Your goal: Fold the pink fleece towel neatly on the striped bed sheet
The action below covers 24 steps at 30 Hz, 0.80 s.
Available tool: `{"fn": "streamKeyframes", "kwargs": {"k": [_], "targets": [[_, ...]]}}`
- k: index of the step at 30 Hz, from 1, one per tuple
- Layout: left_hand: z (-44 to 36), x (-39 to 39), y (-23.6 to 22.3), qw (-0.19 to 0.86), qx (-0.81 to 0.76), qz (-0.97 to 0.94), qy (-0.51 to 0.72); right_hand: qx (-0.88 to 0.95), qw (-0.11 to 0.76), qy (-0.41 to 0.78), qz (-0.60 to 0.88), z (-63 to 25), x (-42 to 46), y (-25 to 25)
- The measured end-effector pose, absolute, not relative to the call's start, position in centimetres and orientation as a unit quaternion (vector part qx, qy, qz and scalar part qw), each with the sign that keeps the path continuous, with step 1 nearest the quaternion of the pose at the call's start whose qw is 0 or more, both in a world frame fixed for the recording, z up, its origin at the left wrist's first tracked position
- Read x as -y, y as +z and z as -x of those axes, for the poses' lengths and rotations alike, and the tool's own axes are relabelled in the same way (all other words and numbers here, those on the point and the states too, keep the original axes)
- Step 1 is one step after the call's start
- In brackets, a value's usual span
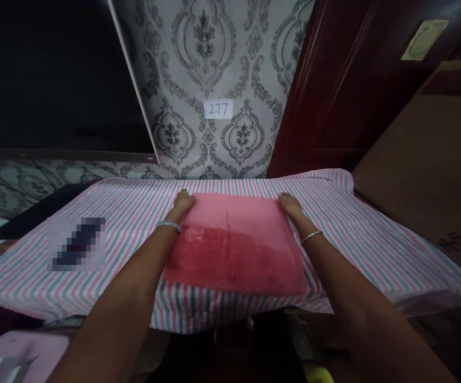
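A folded pink towel (234, 242) lies on a table covered with a pink, grey and white striped cloth (358, 234). My left hand (182, 204) rests on the towel's far left corner, fingers curled down over the edge. At the far right corner sits my right hand (290, 206), its fingers likewise closed on the towel's edge. Each wrist wears a silver bangle. Both forearms reach forward along the towel's sides.
A dark screen (55, 74) stands at the back left against patterned wallpaper with a paper tag reading 277 (218, 109). A dark red door (334, 80) and a brown cardboard surface (426, 159) are at the right. A blurred dark object (76, 243) lies on the cloth's left.
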<state>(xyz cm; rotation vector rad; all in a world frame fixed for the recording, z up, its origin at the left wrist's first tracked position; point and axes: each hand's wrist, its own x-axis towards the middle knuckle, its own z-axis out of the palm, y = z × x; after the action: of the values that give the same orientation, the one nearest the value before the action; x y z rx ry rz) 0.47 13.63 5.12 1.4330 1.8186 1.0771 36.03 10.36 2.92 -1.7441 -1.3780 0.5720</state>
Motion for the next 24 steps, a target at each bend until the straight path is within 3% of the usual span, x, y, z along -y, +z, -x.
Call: {"fn": "streamKeyframes", "kwargs": {"k": [2, 6, 9, 24], "targets": [[-2.7, -13.4, 5.4, 0.218, -0.676, -0.609, 0.352, 0.602, 0.374, 0.179, 0.682, -34.1, -10.7, 3.3], [-6.8, -11.4, 4.5, 0.017, -0.579, -0.805, 0.124, 0.736, 0.209, 0.045, 0.643, -29.1, -9.6, 2.9], [-7.3, -10.3, 2.4, -0.014, -0.568, -0.819, 0.075, 0.749, 0.146, -0.003, 0.646, -27.3, -8.0, 1.6], [-5.5, -11.5, -0.9, 0.028, -0.565, -0.817, 0.112, 0.746, 0.199, 0.007, 0.636, -28.7, -7.9, -1.2]]}}
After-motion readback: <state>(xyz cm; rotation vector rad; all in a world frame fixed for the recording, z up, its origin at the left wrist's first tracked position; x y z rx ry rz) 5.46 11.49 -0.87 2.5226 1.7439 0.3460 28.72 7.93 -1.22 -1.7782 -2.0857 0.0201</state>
